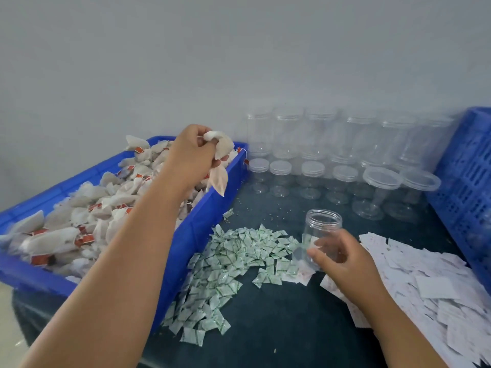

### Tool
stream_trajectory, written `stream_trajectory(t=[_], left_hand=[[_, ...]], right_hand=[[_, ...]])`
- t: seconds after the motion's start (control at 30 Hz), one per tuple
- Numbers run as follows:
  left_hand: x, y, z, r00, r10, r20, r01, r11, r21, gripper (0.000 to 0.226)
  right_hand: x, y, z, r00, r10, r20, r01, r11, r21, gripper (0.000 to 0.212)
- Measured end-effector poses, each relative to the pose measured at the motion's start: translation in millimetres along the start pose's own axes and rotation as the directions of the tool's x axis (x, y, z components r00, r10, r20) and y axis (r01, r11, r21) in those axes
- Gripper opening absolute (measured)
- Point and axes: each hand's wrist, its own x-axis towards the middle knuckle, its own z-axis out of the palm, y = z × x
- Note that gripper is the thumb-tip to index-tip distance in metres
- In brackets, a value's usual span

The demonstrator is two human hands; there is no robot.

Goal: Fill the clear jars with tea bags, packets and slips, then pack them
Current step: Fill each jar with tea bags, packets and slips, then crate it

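Left hand (pixel 192 152) over far end of blue bin (pixel 186 243), fingers curled round bunch of tea bags (pixel 221 155). Open jar (pixel 322 236) upright on table (pixel 279 328), mouth up, lower right of that hand. Right hand (pixel 342 257) grips jar's lower wall, steadying. Likely next: carry tea bags right and down into mouth.

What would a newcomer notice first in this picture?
The blue tray on the left, heaped with tea bags, stands out first; the left hand holds a few bags above its far corner. At centre right, the right hand holds an open clear jar, between a pile of green-printed packets and white slips.
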Motion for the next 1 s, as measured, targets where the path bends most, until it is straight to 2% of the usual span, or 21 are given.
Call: stream_trajectory(t=[0.07, 0.2, 0.33, 0.53, 0.63, 0.73, 0.77, 0.83, 0.9, 1.0], left_hand=[[-12.6, 19.1, 17.2, 0.997, 0.053, 0.057, -0.047, 0.995, -0.093, 0.014], [-39.4, 43.6, 53.9, 0.965, 0.154, 0.214, -0.091, 0.956, -0.279, 0.012], [-60.2, 32.4, 90.1, 0.94, 0.129, 0.315, -0.049, 0.967, -0.249, 0.013], [-80.7, -4.7, 117.9, 0.876, 0.038, 0.482, 0.049, 0.985, -0.165, 0.01], [-83.3, -7.9, 118.7, 0.872, 0.069, 0.484, -0.033, 0.996, -0.083, 0.01], [-82.0, -4.2, 110.6, 0.925, 0.135, 0.356, -0.172, 0.982, 0.075, 0.012], [-81.6, -2.4, 106.5, 0.923, 0.149, 0.356, -0.208, 0.969, 0.133, 0.012], [-82.6, 1.0, 99.7, 0.875, 0.136, 0.465, -0.303, 0.903, 0.306, 0.009], [-84.6, 5.3, 97.8, 0.817, 0.047, 0.575, -0.381, 0.792, 0.476, 0.005], [-86.7, 10.5, 102.8, 0.783, -0.021, 0.622, -0.408, 0.737, 0.538, 0.005]], right_hand=[[-0.7, -1.7, 0.7, 0.999, -0.024, 0.034, 0.024, 1.0, 0.009, 0.034], [-4.2, -5.5, 1.5, 0.991, -0.071, 0.113, 0.069, 0.997, 0.021, 0.046], [-6.6, -6.4, 2.0, 0.98, -0.114, 0.161, 0.111, 0.993, 0.023, 0.048], [-7.3, -5.6, 3.9, 0.981, -0.133, 0.139, 0.131, 0.991, 0.024, 0.055], [-7.0, -4.7, 6.2, 0.983, -0.131, 0.125, 0.131, 0.991, 0.013, 0.058], [-5.2, -4.0, 6.6, 0.985, -0.142, 0.102, 0.139, 0.99, 0.032, 0.056], [-4.7, -3.9, 6.3, 0.986, -0.143, 0.091, 0.14, 0.989, 0.038, 0.055], [-4.2, -3.9, 5.8, 0.986, -0.15, 0.068, 0.148, 0.988, 0.032, 0.052], [-4.6, -4.5, 6.4, 0.983, -0.176, 0.054, 0.177, 0.984, -0.008, 0.048], [-5.6, -4.6, 8.3, 0.976, -0.209, 0.055, 0.211, 0.977, -0.033, 0.048]])
